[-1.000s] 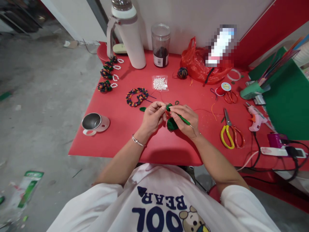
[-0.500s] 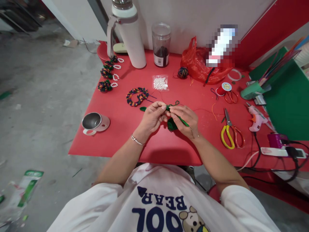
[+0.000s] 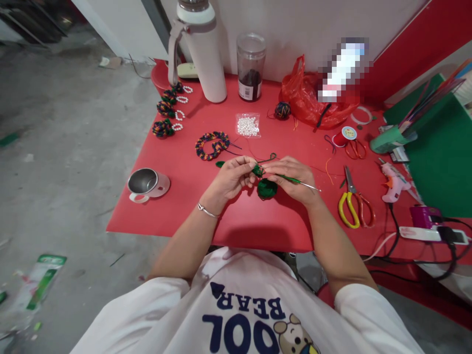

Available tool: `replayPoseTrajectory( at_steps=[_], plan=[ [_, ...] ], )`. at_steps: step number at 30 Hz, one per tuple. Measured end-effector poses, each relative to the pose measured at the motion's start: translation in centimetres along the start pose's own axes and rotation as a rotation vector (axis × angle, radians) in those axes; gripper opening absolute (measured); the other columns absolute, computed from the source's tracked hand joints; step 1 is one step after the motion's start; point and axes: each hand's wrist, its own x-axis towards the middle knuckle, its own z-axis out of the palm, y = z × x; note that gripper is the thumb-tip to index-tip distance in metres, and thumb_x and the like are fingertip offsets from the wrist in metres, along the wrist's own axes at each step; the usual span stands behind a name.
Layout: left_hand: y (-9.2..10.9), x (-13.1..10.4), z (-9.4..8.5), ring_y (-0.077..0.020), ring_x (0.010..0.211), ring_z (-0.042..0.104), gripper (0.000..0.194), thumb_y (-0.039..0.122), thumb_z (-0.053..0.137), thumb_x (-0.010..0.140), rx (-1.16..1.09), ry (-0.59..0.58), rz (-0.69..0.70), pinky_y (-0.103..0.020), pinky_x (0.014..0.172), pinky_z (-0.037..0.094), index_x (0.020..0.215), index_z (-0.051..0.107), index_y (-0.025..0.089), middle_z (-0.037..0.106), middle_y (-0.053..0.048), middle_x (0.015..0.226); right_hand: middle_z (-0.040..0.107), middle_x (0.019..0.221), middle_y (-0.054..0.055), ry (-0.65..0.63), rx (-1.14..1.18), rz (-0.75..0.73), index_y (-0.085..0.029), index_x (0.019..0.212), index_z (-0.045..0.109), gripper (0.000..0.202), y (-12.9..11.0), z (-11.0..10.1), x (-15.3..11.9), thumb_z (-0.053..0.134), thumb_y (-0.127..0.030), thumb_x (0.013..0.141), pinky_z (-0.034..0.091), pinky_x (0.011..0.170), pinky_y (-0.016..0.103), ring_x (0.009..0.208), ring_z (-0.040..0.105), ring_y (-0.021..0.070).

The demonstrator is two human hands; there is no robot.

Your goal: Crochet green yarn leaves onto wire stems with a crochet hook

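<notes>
Between my hands is a small piece of green crochet (image 3: 257,170), its near end pinched in the fingers of my left hand (image 3: 235,178). My right hand (image 3: 295,181) grips a crochet hook (image 3: 291,179) with a green handle, its metal shaft sticking out to the right. A ball of dark green yarn (image 3: 267,188) lies on the table just below the fingers. Behind my left hand, a small green piece (image 3: 220,164) shows. A multicoloured crocheted strip (image 3: 212,146) lies curled beyond it.
On the red table (image 3: 184,206) are a mug (image 3: 162,184), a bag of white beads (image 3: 248,125), a flask (image 3: 207,59), a jar (image 3: 251,69), a red plastic bag (image 3: 302,98), scissors (image 3: 348,209), a thread spool (image 3: 342,137) and a glue gun (image 3: 396,183). Several beaded yarn pieces (image 3: 162,128) lie left.
My right hand has moved slightly right, away from my left hand, and the hook now lies flatter with its shaft pointing right. More of the green yarn ball shows.
</notes>
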Motion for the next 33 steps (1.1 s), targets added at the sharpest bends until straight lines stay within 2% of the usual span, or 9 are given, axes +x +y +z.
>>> replayPoseTrajectory(
  at_steps=[5, 9, 13, 21, 25, 28, 31, 33],
  plan=[
    [0.0, 0.0, 0.0, -0.0100, 0.040, 0.057, 0.033, 0.033, 0.091, 0.069, 0.012, 0.037, 0.010, -0.018, 0.039, 0.047, 0.083, 0.067, 0.015, 0.062, 0.002, 0.052, 0.085, 0.110, 0.003, -0.013, -0.034, -0.017, -0.031, 0.106, 0.081, 0.013, -0.4, -0.2, 0.2, 0.071, -0.036, 0.098, 0.059, 0.092, 0.041, 0.101, 0.081, 0.0197],
    [0.0, -0.1, 0.1, -0.0082, 0.042, 0.057, 0.032, 0.023, 0.088, 0.064, 0.023, 0.044, 0.057, -0.018, 0.041, 0.047, 0.090, 0.070, 0.014, 0.067, 0.001, 0.061, 0.085, 0.109, 0.004, -0.004, -0.055, -0.037, -0.029, 0.105, 0.080, 0.012, -0.6, -0.5, 0.4, 0.071, -0.035, 0.098, 0.060, 0.090, 0.040, 0.100, 0.081, 0.0193],
    [0.2, -0.1, 0.3, -0.0052, 0.040, 0.053, 0.032, 0.015, 0.086, 0.061, 0.101, 0.101, 0.133, -0.016, 0.037, 0.040, 0.088, 0.069, 0.015, 0.069, 0.002, 0.065, 0.085, 0.105, 0.003, -0.002, -0.079, 0.005, -0.029, 0.100, 0.081, 0.013, -1.0, -0.8, 0.5, 0.070, -0.036, 0.098, 0.060, 0.089, 0.041, 0.097, 0.081, 0.0198],
    [0.0, -0.1, 0.6, -0.0078, 0.042, 0.058, 0.031, 0.017, 0.087, 0.061, 0.153, 0.076, 0.172, -0.015, 0.036, 0.036, 0.084, 0.066, 0.017, 0.069, 0.002, 0.063, 0.085, 0.100, 0.001, 0.044, 0.040, 0.038, -0.030, 0.099, 0.081, 0.013, -1.5, -0.8, 0.5, 0.070, -0.036, 0.098, 0.061, 0.089, 0.040, 0.093, 0.080, 0.0192],
    [-0.2, 0.0, 0.6, -0.0082, 0.045, 0.061, 0.033, 0.019, 0.089, 0.062, 0.153, 0.087, 0.196, -0.015, 0.038, 0.037, 0.085, 0.065, 0.017, 0.071, 0.001, 0.066, 0.084, 0.102, 0.004, 0.137, 0.148, 0.197, -0.029, 0.097, 0.081, 0.029, -1.3, -1.0, -0.1, 0.059, -0.046, 0.104, 0.062, 0.092, 0.044, 0.098, 0.078, 0.0219],
    [-0.2, 0.1, 0.6, -0.0086, 0.047, 0.062, 0.035, 0.021, 0.091, 0.063, 0.155, 0.102, 0.216, -0.015, 0.039, 0.038, 0.086, 0.065, 0.017, 0.072, 0.001, 0.068, 0.083, 0.104, 0.005, 0.215, 0.155, 0.287, -0.028, 0.098, 0.081, 0.030, -1.2, -1.1, -0.4, 0.059, -0.049, 0.103, 0.063, 0.090, 0.043, 0.099, 0.077, 0.0223],
    [-0.2, 0.0, 0.7, -0.0086, 0.048, 0.063, 0.036, 0.022, 0.092, 0.064, 0.161, 0.125, 0.238, -0.016, 0.039, 0.039, 0.089, 0.066, 0.018, 0.075, -0.001, 0.075, 0.082, 0.103, 0.005, 0.184, 0.067, 0.248, -0.028, 0.098, 0.080, 0.029, -1.2, -1.0, -0.3, 0.059, -0.046, 0.104, 0.060, 0.095, 0.044, 0.100, 0.076, 0.0218],
    [-0.2, 0.0, 0.8, -0.0084, 0.048, 0.062, 0.036, 0.021, 0.092, 0.064, 0.166, 0.148, 0.259, -0.018, 0.041, 0.042, 0.090, 0.067, 0.018, 0.076, 0.000, 0.077, 0.082, 0.108, 0.005, 0.193, 0.001, 0.212, -0.027, 0.093, 0.078, 0.035, -1.2, -0.8, -0.2, 0.052, -0.047, 0.106, 0.057, 0.101, 0.047, 0.105, 0.074, 0.0226]
  ],
)
